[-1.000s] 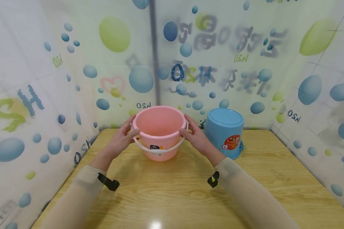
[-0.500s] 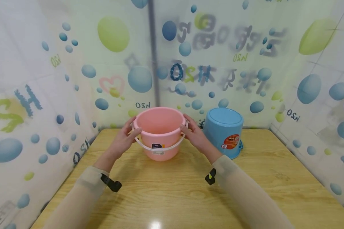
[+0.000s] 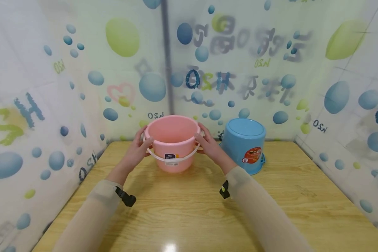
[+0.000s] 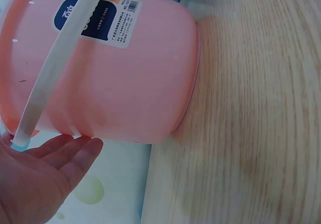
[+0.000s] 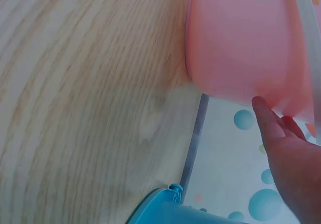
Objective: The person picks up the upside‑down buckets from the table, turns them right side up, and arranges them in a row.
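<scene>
Left hand [image 3: 138, 148] and right hand [image 3: 209, 144], both half-curled, are gripping the pink bucket [image 3: 183, 149], upright between them. Seemingly steadying it; next move is probably calling for even two-sided pressure.

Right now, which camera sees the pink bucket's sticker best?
The left wrist view: the sticker is biggest there, barcode visible, though the white handle crosses it. The head view shows it small; the right wrist view cuts it off.

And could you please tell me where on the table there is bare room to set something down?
Bare table lies in front of the pink bucket, between the sleeves, and right of the blue bucket. It is crowded between the buckets, where the right hand sits.
</scene>
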Tool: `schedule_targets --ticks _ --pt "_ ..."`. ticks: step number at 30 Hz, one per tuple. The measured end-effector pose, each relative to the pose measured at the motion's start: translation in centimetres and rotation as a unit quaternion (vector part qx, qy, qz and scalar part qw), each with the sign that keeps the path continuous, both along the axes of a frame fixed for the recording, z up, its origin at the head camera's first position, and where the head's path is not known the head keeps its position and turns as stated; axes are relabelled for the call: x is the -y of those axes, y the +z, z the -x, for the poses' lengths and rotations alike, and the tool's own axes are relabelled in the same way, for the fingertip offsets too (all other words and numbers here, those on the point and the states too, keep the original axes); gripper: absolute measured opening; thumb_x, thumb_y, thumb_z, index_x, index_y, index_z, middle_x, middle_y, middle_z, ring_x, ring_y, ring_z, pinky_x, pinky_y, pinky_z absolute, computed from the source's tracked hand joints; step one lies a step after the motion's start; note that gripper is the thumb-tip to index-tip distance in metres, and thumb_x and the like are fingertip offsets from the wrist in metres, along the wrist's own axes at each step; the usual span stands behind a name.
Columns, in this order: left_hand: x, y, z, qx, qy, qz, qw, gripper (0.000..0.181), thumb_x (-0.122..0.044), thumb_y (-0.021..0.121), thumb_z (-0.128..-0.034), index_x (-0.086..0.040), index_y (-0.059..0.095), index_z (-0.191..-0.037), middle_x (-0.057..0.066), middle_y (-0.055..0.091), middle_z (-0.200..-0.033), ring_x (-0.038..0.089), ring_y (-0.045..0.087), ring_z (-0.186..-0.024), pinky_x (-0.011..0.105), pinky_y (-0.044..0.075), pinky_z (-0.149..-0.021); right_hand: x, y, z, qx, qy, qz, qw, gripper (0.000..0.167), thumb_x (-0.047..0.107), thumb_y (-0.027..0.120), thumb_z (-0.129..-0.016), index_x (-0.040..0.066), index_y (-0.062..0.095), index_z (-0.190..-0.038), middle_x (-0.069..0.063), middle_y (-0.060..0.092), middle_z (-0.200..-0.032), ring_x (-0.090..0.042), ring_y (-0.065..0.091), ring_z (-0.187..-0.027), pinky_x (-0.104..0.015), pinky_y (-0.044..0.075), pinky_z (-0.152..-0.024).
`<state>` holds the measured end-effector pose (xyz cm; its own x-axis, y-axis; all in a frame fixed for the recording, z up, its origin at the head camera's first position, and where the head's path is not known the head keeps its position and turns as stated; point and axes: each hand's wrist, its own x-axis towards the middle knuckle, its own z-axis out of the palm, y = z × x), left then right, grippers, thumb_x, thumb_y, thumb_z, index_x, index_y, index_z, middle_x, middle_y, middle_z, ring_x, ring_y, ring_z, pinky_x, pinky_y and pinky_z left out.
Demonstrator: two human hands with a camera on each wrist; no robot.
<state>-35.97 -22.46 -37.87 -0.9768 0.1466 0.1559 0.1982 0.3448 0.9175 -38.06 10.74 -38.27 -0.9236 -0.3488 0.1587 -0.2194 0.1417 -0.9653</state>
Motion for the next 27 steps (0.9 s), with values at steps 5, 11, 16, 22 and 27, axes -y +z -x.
schedule_targets --ticks 5,11,16,22,27 --pt "0.0 -0.1 0.4 0.003 0.001 -0.001 1.0 0.079 -0.05 0.051 -0.1153 -0.04 0.003 -0.177 0.025 0.036 -0.176 0.052 0.049 -0.154 0.072 0.045 -0.12 0.3 -0.1 0.6 0.007 -0.002 0.008 0.9999 0.071 0.053 0.046 -0.117 0.042 0.009 -0.177 -0.02 0.042 -0.172 -0.044 0.053 -0.152 -0.068 0.047 -0.121" --pt "0.0 0.0 0.7 0.002 -0.001 -0.017 0.9999 0.079 -0.049 0.05 -0.1147 -0.043 0.002 -0.177 0.024 0.031 -0.178 0.052 0.047 -0.155 0.072 0.044 -0.121 0.5 -0.1 1.3 0.01 -0.012 0.004 0.9999 0.073 0.059 0.048 -0.115 0.045 0.011 -0.176 -0.017 0.05 -0.167 -0.042 0.057 -0.148 -0.068 0.047 -0.121" --pt "0.1 0.0 1.0 0.007 -0.002 -0.019 0.9998 0.08 -0.051 0.05 -0.1142 -0.044 0.001 -0.177 0.022 0.031 -0.179 0.051 0.046 -0.156 0.072 0.042 -0.123 0.7 0.0 1.5 0.01 -0.015 -0.003 0.9998 0.072 0.061 0.046 -0.114 0.046 0.011 -0.176 -0.016 0.049 -0.169 -0.044 0.058 -0.147 -0.067 0.047 -0.121" --pt "0.2 0.0 1.2 0.005 0.0 -0.016 0.9999 0.081 -0.051 0.05 -0.1142 -0.043 -0.001 -0.177 0.025 0.033 -0.177 0.05 0.045 -0.157 0.072 0.041 -0.124 0.9 0.1 1.7 0.005 -0.015 -0.007 0.9998 0.072 0.057 0.042 -0.117 0.041 0.008 -0.177 -0.018 0.045 -0.173 -0.046 0.058 -0.147 -0.068 0.047 -0.12" --pt "0.2 0.0 1.3 0.004 0.001 -0.017 0.9998 0.082 -0.052 0.05 -0.1139 -0.043 -0.001 -0.177 0.026 0.033 -0.177 0.05 0.045 -0.157 0.071 0.04 -0.125 1.0 0.3 1.8 0.006 -0.016 -0.005 0.9998 0.071 0.058 0.042 -0.116 0.043 0.008 -0.177 -0.017 0.044 -0.173 -0.046 0.057 -0.148 -0.068 0.047 -0.121"
